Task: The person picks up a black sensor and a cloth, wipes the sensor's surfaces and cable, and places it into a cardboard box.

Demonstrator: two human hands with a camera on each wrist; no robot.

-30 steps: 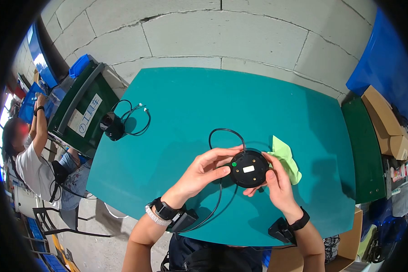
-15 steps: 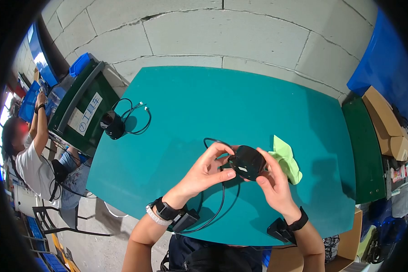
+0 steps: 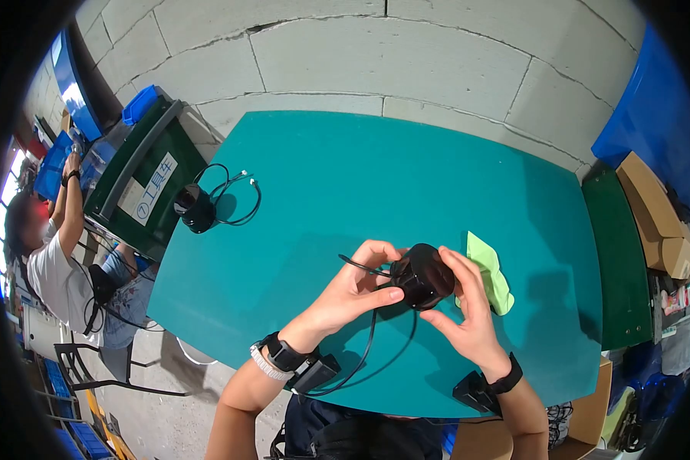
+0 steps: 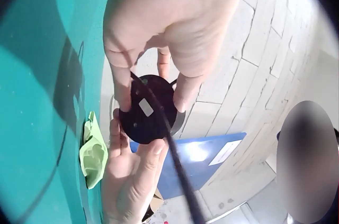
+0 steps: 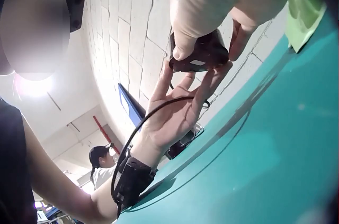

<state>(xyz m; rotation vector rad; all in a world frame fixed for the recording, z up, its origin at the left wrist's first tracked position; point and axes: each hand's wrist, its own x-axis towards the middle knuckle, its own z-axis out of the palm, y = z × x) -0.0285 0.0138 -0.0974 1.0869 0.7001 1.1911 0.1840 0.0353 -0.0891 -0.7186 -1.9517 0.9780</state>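
Both hands hold a round black device (image 3: pixel 423 276) above the teal table (image 3: pixel 345 176). My left hand (image 3: pixel 360 285) pinches its left rim with thumb and fingers; my right hand (image 3: pixel 458 303) grips its right side. The device is tilted, its underside with a white label (image 4: pixel 144 107) facing me. A black cable (image 3: pixel 364 349) hangs from it toward the table's near edge. In the right wrist view the device (image 5: pixel 200 52) sits between the fingertips of both hands.
A light green cloth (image 3: pixel 489 272) lies on the table just right of the hands. A second black device with a coiled cable (image 3: pixel 199 205) rests at the table's left edge. A green bin (image 3: pixel 134 184) and a seated person (image 3: pixel 54 261) are to the left; cardboard boxes (image 3: pixel 655 215) are at the right.
The device has turned in my hands from flat with its underside up to tilted on edge. Both hands shifted slightly up and the cable loop has dropped lower.
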